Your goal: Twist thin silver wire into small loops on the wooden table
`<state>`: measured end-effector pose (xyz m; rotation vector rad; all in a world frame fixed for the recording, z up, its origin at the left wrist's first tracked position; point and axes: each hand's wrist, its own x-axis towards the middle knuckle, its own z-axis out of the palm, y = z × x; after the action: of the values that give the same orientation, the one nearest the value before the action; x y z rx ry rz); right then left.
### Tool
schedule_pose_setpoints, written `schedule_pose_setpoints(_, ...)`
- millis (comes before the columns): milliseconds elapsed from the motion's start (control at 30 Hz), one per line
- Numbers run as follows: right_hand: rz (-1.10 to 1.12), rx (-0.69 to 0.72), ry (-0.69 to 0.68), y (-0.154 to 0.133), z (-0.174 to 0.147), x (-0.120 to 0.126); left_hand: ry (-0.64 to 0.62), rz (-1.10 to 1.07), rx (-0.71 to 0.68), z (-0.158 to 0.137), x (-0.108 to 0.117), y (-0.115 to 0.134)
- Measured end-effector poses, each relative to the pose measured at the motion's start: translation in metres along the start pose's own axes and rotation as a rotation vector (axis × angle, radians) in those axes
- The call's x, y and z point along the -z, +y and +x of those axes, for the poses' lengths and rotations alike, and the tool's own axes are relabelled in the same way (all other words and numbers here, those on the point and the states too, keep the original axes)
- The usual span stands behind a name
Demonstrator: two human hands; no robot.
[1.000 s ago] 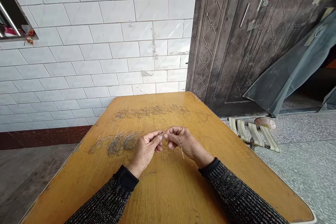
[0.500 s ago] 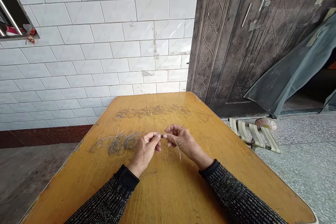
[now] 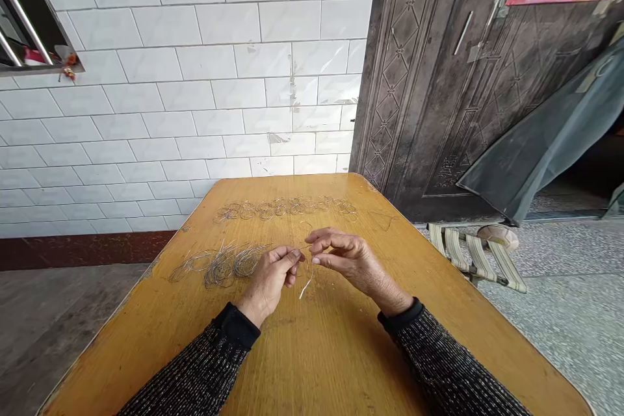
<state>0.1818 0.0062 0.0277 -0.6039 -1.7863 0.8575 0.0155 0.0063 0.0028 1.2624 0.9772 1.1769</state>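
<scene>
My left hand (image 3: 275, 273) pinches a thin wire (image 3: 306, 287) between thumb and forefinger above the middle of the table. The wire's pale end hangs down and bends to the left, and a faint curved part of it shows above the fingertips. Just right of the pinch, my right hand (image 3: 348, 263) has its thumb and fingers apart around the wire; whether a fingertip touches it is hard to see. Left of my left hand lie bundles of coiled grey wire (image 3: 221, 266). A row of small wire rings (image 3: 277, 208) lies farther back.
The wooden table (image 3: 312, 351) reaches back to a white tiled wall (image 3: 209, 91). A bent thin wire piece (image 3: 383, 218) lies near its right edge. To the right stand a strap-seated stool (image 3: 480, 257), a dark carved door (image 3: 439, 78) and a hanging grey curtain (image 3: 546, 136).
My right thumb and fingers have parted and moved slightly off the pinch. The wire's hanging end has swung from the right of my right fingers to below the pinch. My left hand keeps its grip.
</scene>
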Motion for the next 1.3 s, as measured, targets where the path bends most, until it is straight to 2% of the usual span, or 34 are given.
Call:
schedule_pose_setpoints(100, 0.045, -0.002, -0.031, 0.0, 0.001, 0.001, -0.025, 0.035, 0.015, -0.001, 0.0, 0.0)
schedule_pose_setpoints(400, 0.181, -0.174, -0.01, 0.001, 0.0, -0.002, -0.041, 0.177, -0.037, -0.004, -0.003, 0.002)
schedule_pose_setpoints(600, 0.112, -0.205, 0.103, -0.004, -0.001, -0.003, -0.009, 0.268, -0.075, -0.008, -0.007, 0.007)
schedule_pose_setpoints(800, 0.262, -0.195, 0.296, -0.002, 0.003, -0.004, -0.024, 0.331, -0.1, -0.01, -0.009, 0.01)
schedule_pose_setpoints(900, 0.222, -0.196, 0.322, 0.003, 0.003, -0.003, -0.031, 0.385, -0.119, -0.011, -0.008, 0.01)
schedule_pose_setpoints(1067, -0.146, -0.19, 0.203, 0.007, -0.001, 0.003, -0.091, 0.528, -0.174, -0.009, -0.003, 0.01)
schedule_pose_setpoints(1167, -0.358, -0.107, 0.061, 0.007, -0.003, 0.01, -0.166, 0.582, -0.18, -0.009, 0.001, 0.01)
schedule_pose_setpoints(1300, -0.391, -0.012, -0.103, 0.007, -0.005, 0.018, -0.275, 0.618, -0.186, -0.009, 0.004, 0.013)
